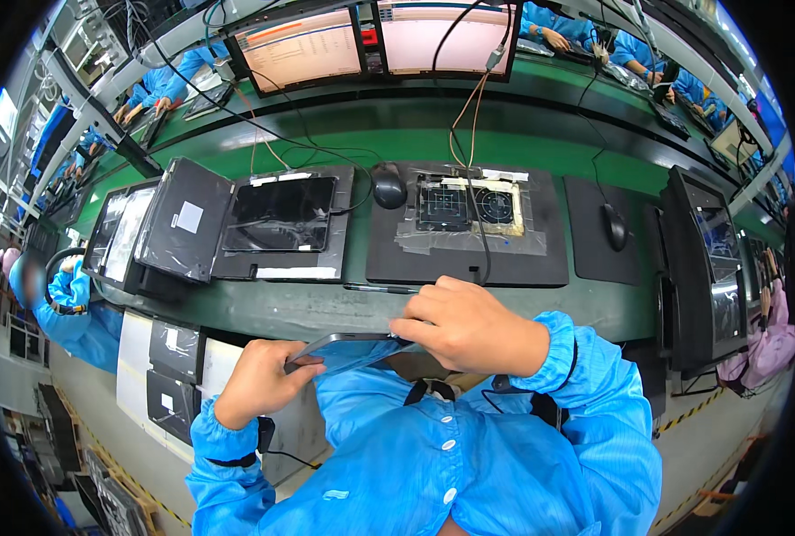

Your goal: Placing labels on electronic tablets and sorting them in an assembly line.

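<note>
A dark tablet [354, 350] is held up in front of my chest, above the near edge of the bench. It is tilted so that its thin edge faces up, and its glossy face catches the blue of my sleeves. My left hand [268, 380] is closed around its left end, thumb on the near side. At the right corner my right hand [473, 329] pinches the tablet with thumb and fingers; whether something small sits under those fingertips is hidden. A thin black pen-like stick [381, 288] lies on the bench just beyond.
On the green bench [263, 308], a second tablet [281, 214] rests on a black pad beside a taped test fixture [469, 210]. Two mice [388, 185] and cables lie around. Black racks [706, 268] flank both sides. Monitors [442, 40] stand behind; co-workers in blue sit beyond and at left.
</note>
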{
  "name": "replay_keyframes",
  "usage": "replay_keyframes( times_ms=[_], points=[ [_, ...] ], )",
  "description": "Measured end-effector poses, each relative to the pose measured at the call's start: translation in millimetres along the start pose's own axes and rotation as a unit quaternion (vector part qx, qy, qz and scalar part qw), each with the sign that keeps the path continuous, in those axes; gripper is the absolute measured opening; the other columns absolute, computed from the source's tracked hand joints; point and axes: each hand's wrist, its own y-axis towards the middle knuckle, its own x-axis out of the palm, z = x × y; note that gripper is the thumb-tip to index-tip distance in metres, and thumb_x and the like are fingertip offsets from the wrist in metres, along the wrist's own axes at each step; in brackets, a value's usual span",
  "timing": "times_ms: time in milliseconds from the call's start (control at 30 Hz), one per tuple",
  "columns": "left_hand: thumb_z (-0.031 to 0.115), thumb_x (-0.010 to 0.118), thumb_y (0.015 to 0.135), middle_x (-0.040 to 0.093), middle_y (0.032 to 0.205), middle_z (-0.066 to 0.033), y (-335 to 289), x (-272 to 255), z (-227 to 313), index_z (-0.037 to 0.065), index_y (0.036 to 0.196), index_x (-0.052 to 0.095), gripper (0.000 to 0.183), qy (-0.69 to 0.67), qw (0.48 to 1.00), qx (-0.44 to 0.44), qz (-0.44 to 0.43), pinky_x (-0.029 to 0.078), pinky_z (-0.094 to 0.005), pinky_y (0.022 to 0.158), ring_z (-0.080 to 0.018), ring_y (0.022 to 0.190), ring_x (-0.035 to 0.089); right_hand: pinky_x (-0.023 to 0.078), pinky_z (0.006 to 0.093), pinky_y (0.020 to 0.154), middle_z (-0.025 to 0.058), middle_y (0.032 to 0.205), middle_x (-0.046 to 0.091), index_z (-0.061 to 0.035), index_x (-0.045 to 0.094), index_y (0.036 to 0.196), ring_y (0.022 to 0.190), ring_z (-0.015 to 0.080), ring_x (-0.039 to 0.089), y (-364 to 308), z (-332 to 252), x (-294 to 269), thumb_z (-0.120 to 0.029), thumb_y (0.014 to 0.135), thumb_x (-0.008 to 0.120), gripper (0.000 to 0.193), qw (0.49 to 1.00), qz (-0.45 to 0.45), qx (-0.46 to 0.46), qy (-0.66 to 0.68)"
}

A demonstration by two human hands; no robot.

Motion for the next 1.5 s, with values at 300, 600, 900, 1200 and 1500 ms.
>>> replay_keyframes(
  times_ms=[300, 600, 900, 1200, 1500],
  points=[
    [0.016, 0.081, 0.084, 0.076, 0.087, -0.0183, 29.0, 18.4, 12.0, -0.003, 0.100, 0.075, 0.025, -0.039, 0.995, -0.074, -0.047, 0.055, -0.0352, 0.066, -0.0232, 0.071, 0.073, 0.046, 0.0370, 0.076, 0.0062, 0.091, 0.061, -0.0053, 0.066, 0.100, 0.083, 0.0245, 0.061, -19.7, 8.6, -6.1, -0.011, 0.075, 0.072, 0.027, 0.988, 0.044, -0.032, -0.144],
    [0.022, 0.087, 0.081, 0.074, 0.088, -0.0116, 150.3, 28.6, 52.2, -0.001, 0.117, 0.069, 0.047, -0.121, 0.981, 0.062, -0.141, 0.054, -0.0339, 0.074, -0.0165, 0.077, 0.067, 0.050, 0.0341, 0.099, 0.0085, 0.124, 0.068, 0.0045, 0.057, 0.133, 0.113, 0.0166, 0.063, -98.0, 34.5, 18.9, -0.011, 0.098, 0.069, 0.040, 0.796, 0.153, 0.381, 0.444],
    [0.045, 0.082, 0.082, 0.048, 0.146, -0.0264, 235.8, 95.4, 20.0, -0.005, 0.142, 0.050, 0.085, -0.052, 0.978, 0.142, 0.145, 0.040, -0.0438, 0.114, -0.0386, 0.137, 0.048, 0.052, 0.0337, 0.095, 0.0056, 0.112, 0.072, -0.0038, 0.064, 0.121, 0.105, 0.0165, 0.068, -172.5, 121.3, 14.7, -0.020, 0.104, 0.062, 0.024, 0.529, 0.403, 0.440, 0.604],
    [0.055, 0.090, 0.067, 0.029, 0.159, -0.0274, 244.6, 142.2, -7.5, -0.002, 0.150, 0.043, 0.110, 0.093, 0.971, 0.178, 0.127, 0.021, -0.0529, 0.122, -0.0455, 0.148, 0.026, 0.056, 0.0518, 0.087, 0.0059, 0.119, 0.070, -0.0029, 0.059, 0.127, 0.107, 0.0231, 0.067, -151.4, 147.7, 5.7, -0.024, 0.107, 0.056, 0.030, 0.492, 0.334, 0.568, 0.569],
    [0.052, 0.087, 0.073, 0.034, 0.155, -0.0293, 248.0, 143.1, -8.6, -0.004, 0.142, 0.052, 0.095, 0.109, 0.965, 0.196, 0.137, 0.027, -0.0553, 0.118, -0.0472, 0.143, 0.031, 0.054, 0.0440, 0.080, 0.0132, 0.116, 0.060, -0.0069, 0.061, 0.136, 0.100, 0.0332, 0.066, -159.5, 125.0, -15.6, -0.044, 0.080, 0.083, 0.071, 0.876, 0.065, 0.474, -0.057]
  ],
)
